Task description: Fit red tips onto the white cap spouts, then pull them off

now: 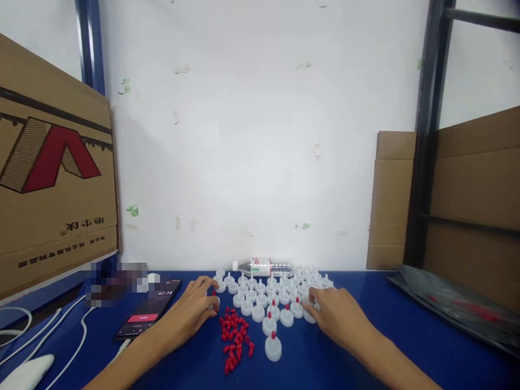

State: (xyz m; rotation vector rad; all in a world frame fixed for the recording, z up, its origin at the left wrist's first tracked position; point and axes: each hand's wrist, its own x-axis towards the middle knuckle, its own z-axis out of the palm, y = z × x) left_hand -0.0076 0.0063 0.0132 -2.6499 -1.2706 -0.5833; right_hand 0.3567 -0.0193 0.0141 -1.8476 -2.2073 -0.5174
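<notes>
Blue table (190,371): bag (459,303) showing red within; left hand (200,298), right hand (337,313) at white caps (273,350), grip unclear.

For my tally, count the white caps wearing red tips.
6 visible: one cap at the left hand; the front cap, a second cap just behind it, then a left cap, middle cap and right cap beyond. The right hand may hide more.

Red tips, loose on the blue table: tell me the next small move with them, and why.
Probably have the left hand leave the red-tipped piece nearest it and pick up one loose red tip: these lie close by, and most white pieces bear none.
</notes>
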